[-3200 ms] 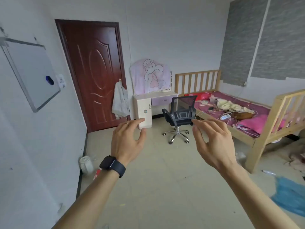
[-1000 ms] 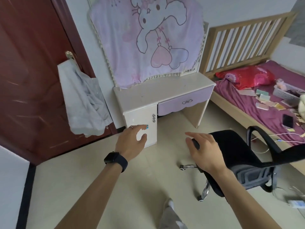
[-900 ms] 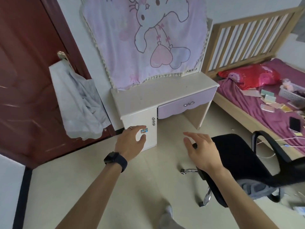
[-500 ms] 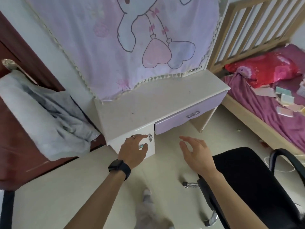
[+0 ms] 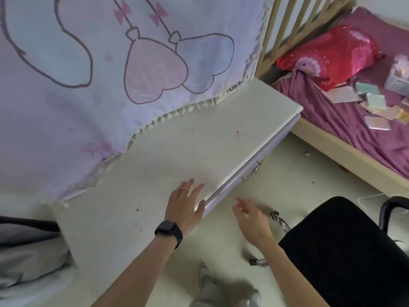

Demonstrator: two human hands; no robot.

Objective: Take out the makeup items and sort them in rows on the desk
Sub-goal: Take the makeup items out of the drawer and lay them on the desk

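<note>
**Closing in on the desk, both hands holding nothing**

Moving in much closer than half a second ago, and bringing the left hand up from the cabinet front to the front edge of the desk. Looking almost straight down on the cream desk top, with a few small reddish specks scattered across it. Spreading the left hand's fingers straight and relaxed over that front edge, thumb lying beside the left end of the lilac drawer, gripping nothing; not telling clearly whether the palm is touching the top. Wearing a ring on one finger and a dark watch on the wrist. Holding the right hand in the air just off the desk's front edge, over the floor, fingers loosely bent and apart, empty. Keeping the drawer shut, its metal handle hanging near the middle of the front.

Draping along the desk's back edge, a pale cartoon cloth with a fringed hem. Standing near the right hand, a black chair. Lying beyond the desk's right end, a wooden bed carrying a purple sheet, a red pillow, pastel pads and a small basket. Bunching at the desk's left end, a grey garment.
</note>
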